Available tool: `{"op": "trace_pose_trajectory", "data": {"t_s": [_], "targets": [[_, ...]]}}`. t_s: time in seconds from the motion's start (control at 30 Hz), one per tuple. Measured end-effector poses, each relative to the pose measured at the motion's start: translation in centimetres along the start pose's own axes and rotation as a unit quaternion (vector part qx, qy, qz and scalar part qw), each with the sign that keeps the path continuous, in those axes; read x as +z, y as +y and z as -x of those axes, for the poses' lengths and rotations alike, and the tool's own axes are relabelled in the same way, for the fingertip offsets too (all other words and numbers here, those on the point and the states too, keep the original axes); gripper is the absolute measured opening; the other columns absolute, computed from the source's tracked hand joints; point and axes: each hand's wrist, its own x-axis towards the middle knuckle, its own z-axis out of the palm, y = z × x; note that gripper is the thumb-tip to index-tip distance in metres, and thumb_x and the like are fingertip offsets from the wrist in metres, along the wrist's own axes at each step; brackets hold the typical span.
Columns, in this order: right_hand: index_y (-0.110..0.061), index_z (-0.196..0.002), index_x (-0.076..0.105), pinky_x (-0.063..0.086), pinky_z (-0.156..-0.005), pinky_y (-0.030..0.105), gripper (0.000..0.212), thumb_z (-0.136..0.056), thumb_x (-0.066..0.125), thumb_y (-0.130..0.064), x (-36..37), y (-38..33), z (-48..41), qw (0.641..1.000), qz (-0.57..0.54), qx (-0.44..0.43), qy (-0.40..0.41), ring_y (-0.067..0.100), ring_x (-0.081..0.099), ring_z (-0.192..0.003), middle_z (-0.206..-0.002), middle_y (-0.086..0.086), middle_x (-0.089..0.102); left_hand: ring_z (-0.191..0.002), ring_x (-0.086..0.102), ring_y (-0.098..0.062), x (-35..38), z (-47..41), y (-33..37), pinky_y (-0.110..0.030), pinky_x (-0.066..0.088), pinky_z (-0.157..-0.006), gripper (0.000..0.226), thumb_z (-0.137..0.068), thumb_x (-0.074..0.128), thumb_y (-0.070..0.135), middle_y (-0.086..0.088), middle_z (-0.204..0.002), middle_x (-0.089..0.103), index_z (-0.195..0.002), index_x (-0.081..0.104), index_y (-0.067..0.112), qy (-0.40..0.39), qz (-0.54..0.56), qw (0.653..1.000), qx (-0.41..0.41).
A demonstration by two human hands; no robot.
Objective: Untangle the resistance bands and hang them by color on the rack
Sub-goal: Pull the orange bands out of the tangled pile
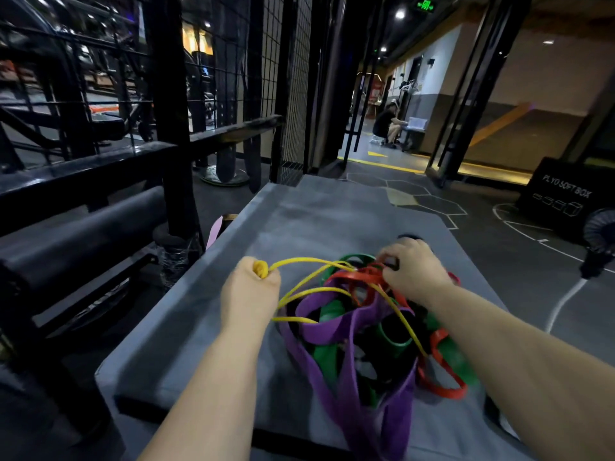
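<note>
Low in the middle of the head view, the tangled bands [336,331] were piled on the grey mat [299,221]. The yellow band [260,268] was gripped by the left hand [249,291], the red band [352,276] by the right hand [412,271]. The yellow one was likely best pulled out slowly, with the pile held still

Gray padded surface [316,221] fills center to 6 o'clock. Black padded roller [83,234] at 9. Wire mesh panel [293,78] at 11. Green exit sign [425,5] at 12. Seated person [387,124] at 1, far off. Black box [562,197] marked "PLYO SOFT BOX" at 3. White cable [562,304] on floor at 4.
</note>
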Motion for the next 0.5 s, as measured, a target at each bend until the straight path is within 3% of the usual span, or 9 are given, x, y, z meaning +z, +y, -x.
{"op": "trace_pose_trajectory", "data": {"t_s": [0.1,0.23,0.37,0.43,0.5], "targets": [[-0.02,-0.087,0.074,0.04,-0.085,0.027,0.017,-0.074,0.066,-0.012,0.8,-2.5,0.9,0.994,-0.062,-0.084,0.04,0.026,0.06,-0.096,-0.093,0.004,0.067,-0.076,0.057,-0.036,0.5,-0.2,-0.4,-0.039,0.042,-0.064,0.029,-0.084,0.061,0.024,-0.015,-0.072,0.059,-0.067,0.039,0.015,-0.028,0.023,0.999,-0.025],[-0.025,-0.1,0.072,0.044,-0.089,0.027,0.021,-0.08,0.069,-0.03,2.6,-5.4,0.5,0.984,-0.064,-0.153,-0.072,0.02,0.061,-0.101,-0.101,0.0,0.066,-0.064,0.063,-0.029,0.4,0.2,-0.3,-0.033,0.045,-0.06,0.023,-0.084,0.062,0.026,-0.014,-0.071,0.066,-0.077,0.052,0.007,-0.054,0.051,0.996,-0.055],[-0.029,-0.116,0.065,0.046,-0.093,0.033,0.03,-0.09,0.059,-0.043,4.5,-7.1,-0.5,0.974,0.014,-0.122,-0.191,0.021,0.058,-0.11,-0.115,-0.001,0.066,-0.068,0.066,-0.032,0.5,0.0,-0.6,-0.042,0.055,-0.066,0.029,-0.082,0.064,0.028,-0.013,-0.068,0.067,-0.082,0.053,0.0,-0.072,0.078,0.992,-0.069],[-0.031,-0.11,0.067,0.048,-0.089,0.032,0.027,-0.089,0.059,-0.046,4.6,-7.7,-0.6,0.976,0.026,-0.107,-0.189,0.02,0.061,-0.103,-0.107,-0.002,0.068,-0.069,0.066,-0.033,0.5,0.0,-0.8,-0.042,0.055,-0.067,0.026,-0.083,0.063,0.027,-0.012,-0.066,0.065,-0.076,0.051,0.005,-0.078,0.083,0.991,-0.065],[-0.028,-0.093,0.07,0.049,-0.078,0.027,0.021,-0.084,0.068,-0.047,3.7,-7.9,-0.6,0.979,-0.029,-0.085,-0.181,0.013,0.063,-0.084,-0.085,-0.006,0.069,-0.074,0.064,-0.034,0.4,-0.2,-0.9,-0.043,0.053,-0.07,0.026,-0.085,0.063,0.027,-0.014,-0.074,0.065,-0.071,0.045,0.013,-0.07,0.095,0.991,-0.062]]}}
